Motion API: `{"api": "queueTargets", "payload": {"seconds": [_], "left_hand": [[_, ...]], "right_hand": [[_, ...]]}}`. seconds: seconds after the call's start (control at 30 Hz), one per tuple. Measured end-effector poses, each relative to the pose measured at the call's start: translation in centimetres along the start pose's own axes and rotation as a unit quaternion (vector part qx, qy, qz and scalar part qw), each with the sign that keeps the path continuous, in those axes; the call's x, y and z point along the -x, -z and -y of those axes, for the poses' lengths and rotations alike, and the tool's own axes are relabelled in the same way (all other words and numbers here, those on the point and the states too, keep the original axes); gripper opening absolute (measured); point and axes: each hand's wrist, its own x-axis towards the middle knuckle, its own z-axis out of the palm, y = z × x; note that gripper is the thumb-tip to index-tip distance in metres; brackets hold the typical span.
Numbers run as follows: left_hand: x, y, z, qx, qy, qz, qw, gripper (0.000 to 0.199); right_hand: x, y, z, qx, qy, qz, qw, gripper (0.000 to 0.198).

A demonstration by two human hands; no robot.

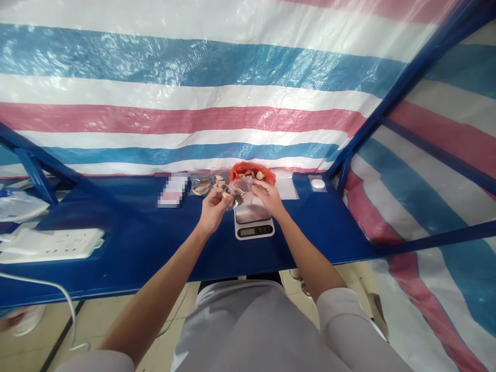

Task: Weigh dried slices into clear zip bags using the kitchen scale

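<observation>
Above a white kitchen scale (254, 227) I hold a small clear plastic bag (240, 187) with brown and pale pieces in it, perhaps shells; their kind is hard to make out. My left hand (213, 209) pinches its left end, fingers closed near the pieces. At the bag's right end is my right hand (268, 197), its thumb and fingers closing on the plastic. Just behind, an orange-red bag (235, 170) lies open with similar pieces (259, 175) inside. Left of it rest two filled clear bags, a nearer one (219, 179) and a farther one (201, 187).
A white sheet (287, 188) lies behind the scale, with a small bag holding a white round thing (318, 184) farther right. A blurred paper (173, 190) is at the left. A white power strip (54, 245) and cable (58, 285) occupy the blue table's (147, 248) left end.
</observation>
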Motion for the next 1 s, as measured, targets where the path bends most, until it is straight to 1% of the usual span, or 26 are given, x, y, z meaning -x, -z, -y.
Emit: {"api": "queueTargets", "payload": {"seconds": [0.1, 0.2, 0.3, 0.4, 0.47, 0.53, 0.6, 0.67, 0.73, 0.77, 0.8, 0.87, 0.93, 1.0], "left_hand": [[-0.2, 0.2, 0.1, 0.001, 0.014, -0.003, 1.000, 0.043], [-0.8, 0.8, 0.5, -0.029, 0.020, -0.018, 0.999, 0.042], [-1.4, 1.7, 1.1, -0.082, 0.017, -0.059, 0.995, 0.042], [-2.0, 2.8, 1.8, -0.137, 0.006, -0.103, 0.985, 0.050], [-2.2, 3.6, 2.2, -0.186, -0.010, -0.110, 0.976, 0.054], [-2.3, 4.2, 2.5, -0.246, -0.038, -0.105, 0.963, 0.053], [-2.3, 4.5, 2.5, -0.319, -0.086, -0.089, 0.940, 0.046], [-2.1, 4.4, 2.2, -0.392, -0.145, -0.053, 0.907, 0.035], [-2.1, 3.7, 1.7, -0.441, -0.193, 0.015, 0.876, 0.026], [-2.1, 3.2, 1.4, -0.447, -0.210, 0.056, 0.868, 0.024], [-2.2, 2.7, 1.1, -0.447, -0.218, 0.098, 0.862, 0.024], [-2.6, 1.7, 0.8, -0.448, -0.217, 0.143, 0.855, 0.025], [-3.2, 0.9, 0.6, -0.447, -0.208, 0.161, 0.855, 0.026], [-3.9, 0.5, 0.7, -0.438, -0.196, 0.163, 0.862, 0.027]], "right_hand": [[-0.2, -0.2, -0.1, -0.027, -0.036, -0.017, 0.999, 0.051], [-0.4, -0.2, -0.3, -0.007, -0.051, -0.042, 0.998, 0.049], [-0.8, -0.3, -0.7, 0.008, -0.052, -0.061, 0.997, 0.046], [-1.0, -0.5, -1.1, 0.022, -0.059, -0.065, 0.996, 0.038], [-1.1, -0.7, -1.4, 0.038, -0.065, -0.059, 0.995, 0.034], [-1.2, -1.0, -1.5, 0.056, -0.066, -0.053, 0.995, 0.032], [-1.3, -1.3, -1.6, 0.075, -0.063, -0.049, 0.994, 0.028], [-1.5, -1.7, -1.5, 0.095, -0.066, -0.045, 0.992, 0.027], [-1.7, -2.0, -1.3, 0.105, -0.073, -0.043, 0.991, 0.028], [-1.9, -2.1, -1.1, 0.106, -0.073, -0.042, 0.991, 0.028], [-2.0, -2.1, -1.0, 0.108, -0.068, -0.042, 0.991, 0.029], [-2.2, -2.2, -0.6, 0.110, -0.054, -0.040, 0.992, 0.028], [-2.4, -2.2, -0.4, 0.108, -0.046, -0.039, 0.992, 0.028], [-2.5, -2.1, -0.4, 0.091, -0.047, -0.040, 0.994, 0.029]]}}
